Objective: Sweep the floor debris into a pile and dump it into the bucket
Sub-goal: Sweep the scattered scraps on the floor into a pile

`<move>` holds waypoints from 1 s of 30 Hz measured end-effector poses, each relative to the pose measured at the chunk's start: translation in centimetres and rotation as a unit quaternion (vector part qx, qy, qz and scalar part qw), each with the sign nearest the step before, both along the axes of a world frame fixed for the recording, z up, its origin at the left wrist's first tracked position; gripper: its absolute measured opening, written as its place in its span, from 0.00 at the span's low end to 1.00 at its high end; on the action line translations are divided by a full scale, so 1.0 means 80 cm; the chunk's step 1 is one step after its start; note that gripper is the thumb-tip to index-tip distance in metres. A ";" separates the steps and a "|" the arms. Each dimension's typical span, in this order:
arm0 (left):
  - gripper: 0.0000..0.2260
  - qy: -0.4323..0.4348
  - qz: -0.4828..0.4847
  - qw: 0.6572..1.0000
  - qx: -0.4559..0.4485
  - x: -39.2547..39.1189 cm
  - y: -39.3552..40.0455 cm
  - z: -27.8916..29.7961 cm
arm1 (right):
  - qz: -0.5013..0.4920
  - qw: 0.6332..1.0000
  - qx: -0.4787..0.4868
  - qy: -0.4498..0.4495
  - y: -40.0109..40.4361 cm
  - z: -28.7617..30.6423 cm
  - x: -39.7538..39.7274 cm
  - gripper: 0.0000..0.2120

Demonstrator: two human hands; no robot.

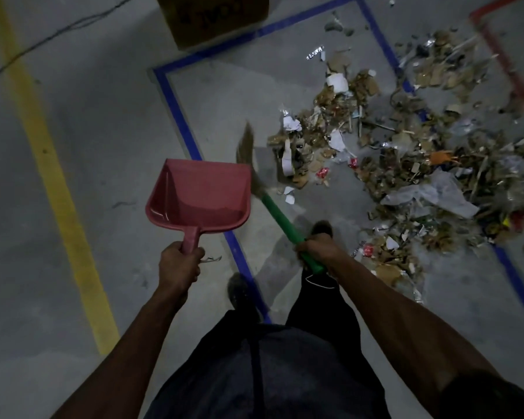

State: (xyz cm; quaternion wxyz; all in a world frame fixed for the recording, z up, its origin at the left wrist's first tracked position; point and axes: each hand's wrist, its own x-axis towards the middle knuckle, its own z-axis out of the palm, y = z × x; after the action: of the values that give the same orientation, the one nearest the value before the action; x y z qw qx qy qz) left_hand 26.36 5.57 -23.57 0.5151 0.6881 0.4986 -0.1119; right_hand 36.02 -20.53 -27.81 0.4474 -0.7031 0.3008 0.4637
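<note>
Grey concrete floor (103, 122), debris (406, 164) strewn at two o'clock. Left hand (179, 264) fist-wrapped on the empty dustpan (200, 198), kept clear; right hand (318, 247) clenched round the broom (277, 216), ready to sweep.

A pink plastic dustpan (198, 196) is gripped by its handle in the left hand (179, 263), a green-handled straw broom (265, 189) is clasped in the right hand (318, 249), and scattered cardboard-and-paper debris (406, 152) is spread over the grey concrete floor (103, 116).
</note>
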 end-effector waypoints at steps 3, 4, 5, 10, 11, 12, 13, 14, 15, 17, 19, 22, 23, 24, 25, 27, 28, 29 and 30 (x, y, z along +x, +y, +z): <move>0.03 0.012 -0.009 1.000 0.018 0.048 -0.035 -0.006 | -0.012 1.000 -0.022 0.013 -0.046 -0.027 0.055 0.04; 0.03 0.015 -0.008 1.000 0.025 0.067 -0.048 -0.007 | -0.026 0.999 -0.022 0.014 -0.063 -0.037 0.079 0.05; 0.04 0.016 -0.004 0.999 0.029 0.087 -0.062 -0.009 | -0.041 0.999 -0.019 0.016 -0.082 -0.047 0.104 0.06; 0.05 0.037 0.017 0.998 0.044 0.191 -0.130 -0.010 | -0.094 0.995 0.006 0.037 -0.160 -0.068 0.224 0.08; 0.06 0.037 0.021 0.998 0.042 0.211 -0.142 -0.008 | -0.101 0.994 0.012 0.044 -0.170 -0.071 0.244 0.08; 0.06 0.038 0.021 0.998 0.039 0.231 -0.154 -0.007 | -0.113 0.992 0.014 0.049 -0.179 -0.072 0.263 0.07; 0.06 0.040 0.018 0.998 0.041 0.249 -0.164 -0.007 | -0.121 0.991 0.017 0.050 -0.187 -0.075 0.279 0.07; 0.06 0.041 0.016 0.998 0.044 0.265 -0.173 -0.006 | -0.128 0.990 0.020 0.050 -0.193 -0.076 0.293 0.06; 0.06 0.040 0.012 0.998 0.045 0.281 -0.182 -0.006 | -0.139 0.989 0.020 0.045 -0.200 -0.078 0.306 0.04; 0.06 0.039 0.006 0.998 0.045 0.310 -0.196 -0.005 | -0.163 0.986 0.019 0.040 -0.212 -0.078 0.329 0.03; 0.04 0.037 0.001 0.998 0.048 0.334 -0.207 -0.004 | -0.197 0.979 0.030 0.042 -0.223 -0.071 0.353 0.04; 0.03 0.027 -0.011 0.998 0.053 0.359 -0.217 0.001 | -0.243 0.968 0.046 0.033 -0.241 -0.067 0.385 0.09; 0.03 0.025 -0.015 0.998 0.058 0.365 -0.219 0.003 | -0.262 0.963 0.055 0.028 -0.247 -0.065 0.394 0.08; 0.04 0.024 -0.019 0.998 0.062 0.370 -0.221 0.006 | -0.282 0.957 0.066 0.023 -0.252 -0.066 0.403 0.06; 0.04 0.024 -0.023 0.997 0.064 0.374 -0.222 0.009 | -0.299 0.951 0.074 0.015 -0.258 -0.068 0.409 0.03; 0.05 0.023 -0.024 0.997 0.066 0.378 -0.225 0.014 | -0.319 0.946 0.056 -0.008 -0.271 -0.077 0.419 0.05; 0.06 0.023 -0.022 0.997 0.068 0.379 -0.225 0.016 | -0.325 0.945 0.037 -0.020 -0.277 -0.080 0.422 0.07; 0.07 0.023 -0.020 0.997 0.070 0.379 -0.226 0.018 | -0.334 0.942 0.032 -0.029 -0.281 -0.083 0.423 0.07; 0.07 0.022 -0.018 0.997 0.072 0.378 -0.226 0.020 | -0.341 0.939 0.030 -0.033 -0.283 -0.080 0.422 0.06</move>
State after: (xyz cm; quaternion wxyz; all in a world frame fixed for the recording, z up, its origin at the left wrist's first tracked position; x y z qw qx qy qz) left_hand 56.62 -12.54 -22.00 0.4511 0.7295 0.5044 -0.0999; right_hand 69.79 -43.20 -34.21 0.6095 -0.5595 0.4933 0.2686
